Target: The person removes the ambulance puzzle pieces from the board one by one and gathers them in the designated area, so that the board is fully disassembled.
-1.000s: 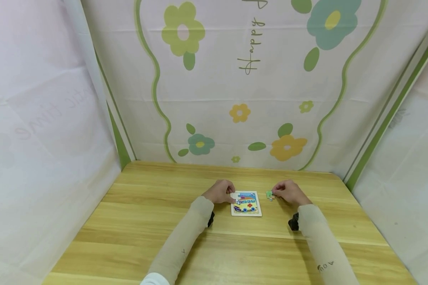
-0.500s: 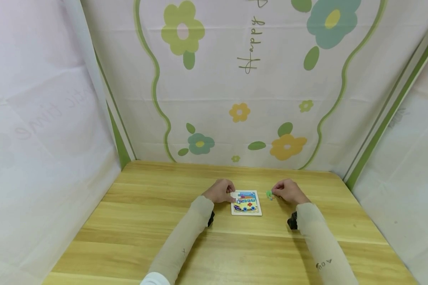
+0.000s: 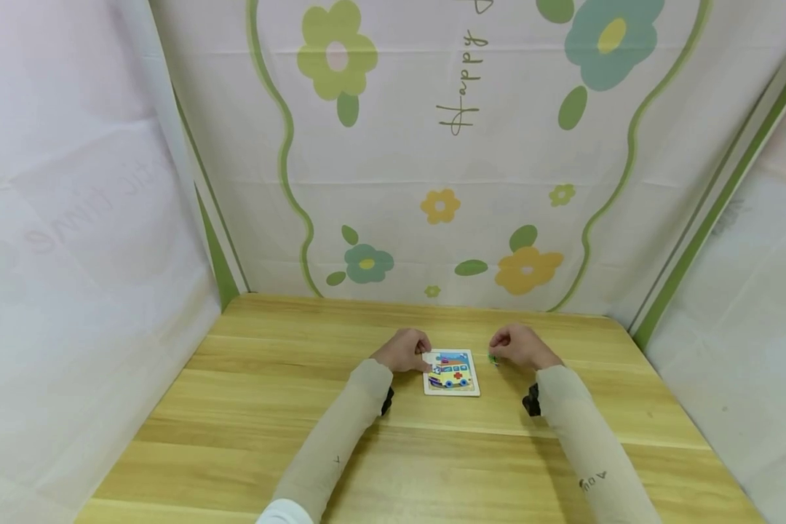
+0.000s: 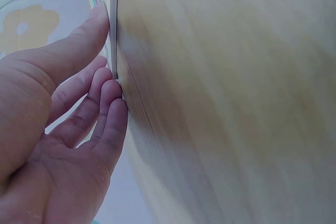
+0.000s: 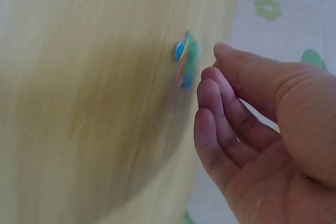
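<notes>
Toward the tabletop's far edge [image 3: 419, 309], a small green jigsaw piece [image 5: 190, 57] sits left of my right hand [image 3: 520, 345], grip unclear; my left hand [image 3: 402, 351] pinches the white-framed board [image 3: 455, 394].

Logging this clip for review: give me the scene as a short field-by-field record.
Left grip: thumb on the face of the ambulance jigsaw puzzle, fingers at its edge
Right grip: fingertips close to a loose green jigsaw piece; contact unclear
Puzzle state: flat on the wooden table, white gap at upper left
Piece position: right of the puzzle
Piece count: unclear
Backdrop: floral curtain, "Happy" printed sideways
</notes>
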The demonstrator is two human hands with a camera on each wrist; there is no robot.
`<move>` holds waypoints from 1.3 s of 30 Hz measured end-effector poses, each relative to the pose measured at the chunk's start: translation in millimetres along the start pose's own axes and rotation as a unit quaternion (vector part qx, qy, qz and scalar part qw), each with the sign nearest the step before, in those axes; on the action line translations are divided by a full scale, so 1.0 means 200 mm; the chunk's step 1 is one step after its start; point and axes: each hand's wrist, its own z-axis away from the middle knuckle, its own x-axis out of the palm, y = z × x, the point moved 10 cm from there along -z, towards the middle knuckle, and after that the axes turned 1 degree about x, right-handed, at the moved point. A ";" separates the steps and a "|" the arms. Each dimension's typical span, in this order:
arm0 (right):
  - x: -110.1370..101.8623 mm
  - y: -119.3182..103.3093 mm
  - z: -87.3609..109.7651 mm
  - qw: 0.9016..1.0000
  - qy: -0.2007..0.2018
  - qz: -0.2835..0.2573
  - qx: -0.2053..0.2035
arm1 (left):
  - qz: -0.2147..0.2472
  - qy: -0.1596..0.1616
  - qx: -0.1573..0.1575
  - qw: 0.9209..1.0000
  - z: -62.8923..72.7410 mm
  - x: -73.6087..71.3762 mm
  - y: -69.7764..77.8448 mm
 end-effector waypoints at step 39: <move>0.29 -0.46 -0.09 0.985 -0.102 0.078 -0.117 | -0.005 -0.020 -0.006 1.000 0.00 -0.01 0.03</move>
